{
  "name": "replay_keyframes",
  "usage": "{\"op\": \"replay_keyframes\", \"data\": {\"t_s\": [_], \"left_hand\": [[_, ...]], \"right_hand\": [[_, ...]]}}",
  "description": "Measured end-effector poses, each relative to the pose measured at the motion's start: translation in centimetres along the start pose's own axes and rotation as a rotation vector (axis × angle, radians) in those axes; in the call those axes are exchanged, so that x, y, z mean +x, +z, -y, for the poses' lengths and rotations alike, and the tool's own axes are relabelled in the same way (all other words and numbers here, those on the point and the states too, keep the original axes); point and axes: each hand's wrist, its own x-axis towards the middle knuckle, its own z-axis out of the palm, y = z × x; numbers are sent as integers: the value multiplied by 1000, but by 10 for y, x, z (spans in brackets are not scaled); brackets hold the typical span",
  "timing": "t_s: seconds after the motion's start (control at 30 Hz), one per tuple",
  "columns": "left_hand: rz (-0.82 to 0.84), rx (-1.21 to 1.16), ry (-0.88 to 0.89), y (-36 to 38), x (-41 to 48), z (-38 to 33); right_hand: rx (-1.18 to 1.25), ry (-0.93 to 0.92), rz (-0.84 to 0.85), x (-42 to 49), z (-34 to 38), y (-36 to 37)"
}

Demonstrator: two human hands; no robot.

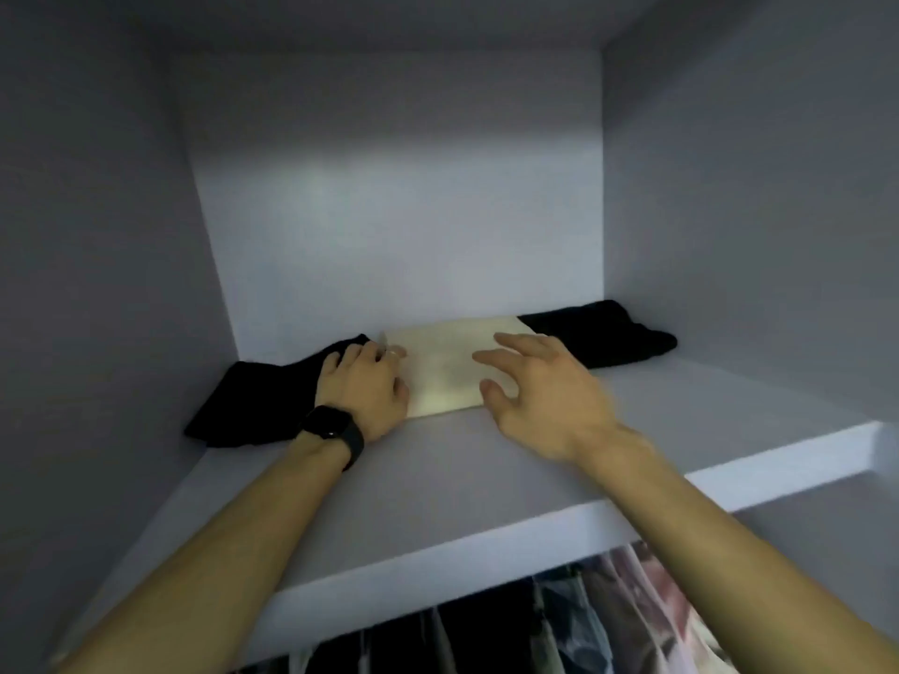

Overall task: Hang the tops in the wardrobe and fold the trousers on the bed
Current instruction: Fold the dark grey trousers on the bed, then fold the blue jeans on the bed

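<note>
Two bare forearms and hands, with one black smartwatch.

The left forearm (pixel 194 552) and the right forearm (pixel 729 552) are uncovered from the lower edge of the view to the wrists. The left wrist carries a black smartwatch (pixel 327 423). It has a rounded rectangular case with a dark, glossy, unlit screen that catches a faint glint. Its matte black band (pixel 354 447) wraps snugly round the wrist and looks about as wide as the case. The left hand (pixel 362 381) is sharp enough to show its knuckles. The right hand (pixel 540 386) is blurred, so the outlines of its fingers are soft, and its wrist is bare.
</note>
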Motion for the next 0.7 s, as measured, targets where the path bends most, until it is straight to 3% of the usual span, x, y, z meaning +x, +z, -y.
{"op": "replay_keyframes", "data": {"t_s": [0.13, 0.3, 0.53, 0.7], "left_hand": [[-71, -165, 260, -23, -46, -122], [-241, -534, 577, -33, -177, -296], [90, -762, 950, -37, -364, -465], [240, -872, 1364, -70, -489, -567]], "right_hand": [[-89, 193, -42, -103, -61, -55], [-215, 506, -148, -297, -109, -117], [-311, 964, -175, -572, -98, -185], [-417, 1441, -193, -735, -46, -230]]}}
